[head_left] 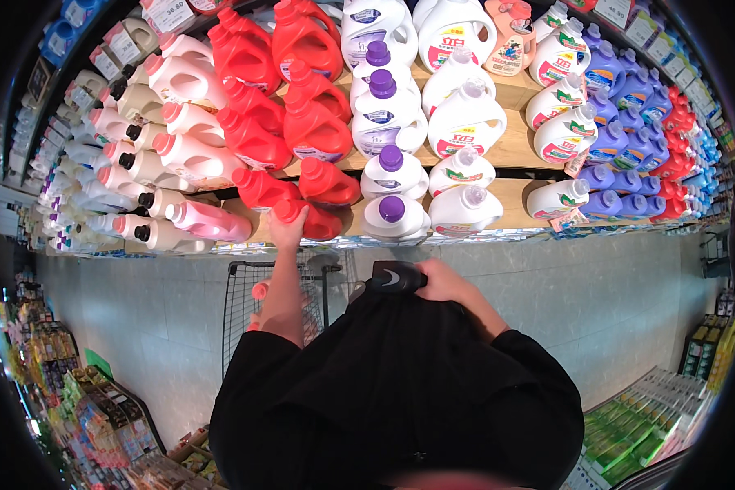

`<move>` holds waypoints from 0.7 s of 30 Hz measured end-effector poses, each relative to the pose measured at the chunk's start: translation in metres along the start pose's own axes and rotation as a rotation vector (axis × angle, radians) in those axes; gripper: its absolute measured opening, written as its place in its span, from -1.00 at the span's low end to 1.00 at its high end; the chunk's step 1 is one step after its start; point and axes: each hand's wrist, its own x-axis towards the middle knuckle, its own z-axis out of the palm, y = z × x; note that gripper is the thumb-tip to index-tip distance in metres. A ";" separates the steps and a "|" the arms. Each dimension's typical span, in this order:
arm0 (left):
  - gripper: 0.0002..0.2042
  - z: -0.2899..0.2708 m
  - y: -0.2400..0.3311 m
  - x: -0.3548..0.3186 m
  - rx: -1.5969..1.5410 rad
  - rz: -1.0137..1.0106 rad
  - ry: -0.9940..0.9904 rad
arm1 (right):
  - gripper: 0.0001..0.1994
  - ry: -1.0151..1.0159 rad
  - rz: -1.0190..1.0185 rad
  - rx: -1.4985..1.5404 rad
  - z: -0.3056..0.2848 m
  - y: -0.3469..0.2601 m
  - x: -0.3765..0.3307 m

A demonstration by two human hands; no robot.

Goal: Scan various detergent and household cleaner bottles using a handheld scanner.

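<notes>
My left hand (pixel 288 229) is at the front of the shelf, its fingers closed around the cap of a red detergent jug (pixel 318 223). More red jugs (pixel 329 181) stand directly behind and beside it. A pink detergent jug (pixel 212 221) is just to the left, and white jugs with purple caps (pixel 394 219) are to the right. Low in front of my body, my right hand (pixel 445 282) grips a black plastic handle piece (pixel 396 277), possibly part of the cart. Below my left forearm, a pinkish-red capped item (pixel 260 291) shows partly by the cart.
A black wire shopping cart (pixel 249 304) stands left of me, against the shelf front. White jugs (pixel 465 211) and purple bottles (pixel 603 204) fill the shelf (pixel 506 211) rightward. Behind me are packed goods at left (pixel 110 408) and green packages (pixel 629 433) at right.
</notes>
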 end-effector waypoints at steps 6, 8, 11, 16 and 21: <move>-0.26 0.009 0.016 -0.014 0.055 -0.017 0.047 | -0.64 -0.005 0.034 0.023 0.004 0.007 0.000; -0.25 0.014 0.013 -0.016 0.044 -0.014 0.062 | -0.64 -0.011 0.036 0.032 0.003 0.004 0.000; -0.24 0.020 0.018 -0.021 0.027 -0.045 0.080 | -0.64 -0.009 0.039 0.050 0.002 0.002 0.000; -0.21 0.024 0.036 -0.031 0.063 -0.061 0.099 | -0.63 -0.008 0.018 0.058 0.004 0.006 -0.001; -0.19 0.024 0.057 -0.042 0.094 -0.118 0.099 | -0.64 -0.005 0.010 0.063 0.002 0.008 -0.002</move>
